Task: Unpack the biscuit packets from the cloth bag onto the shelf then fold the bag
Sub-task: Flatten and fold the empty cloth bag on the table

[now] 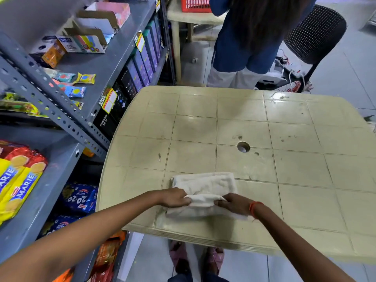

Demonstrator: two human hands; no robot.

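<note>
Both of my forearms are reaching out over the near edge of the worktop [295,123], a pale plastic one with a grid pattern. My left hand [174,197] is pinching the near fold of the cloth bag [205,185] at its left end, and my right hand [234,203], with an orange thread at the wrist, is gripping the same fold at its right end. Between my two hands the fold is lifting slightly, while the rest of the bag is lying flat, folded into a rectangle, just beyond my fingers. Well to the left of my left hand, the grey metal shelf [61,159] is carrying the yellow and red biscuit packets [18,180], lying side by side, with blue packets [79,197] on the level beneath. Far ahead of my hands, another person [248,37] is standing beyond the worktop beside a dark chair [317,31].
</note>
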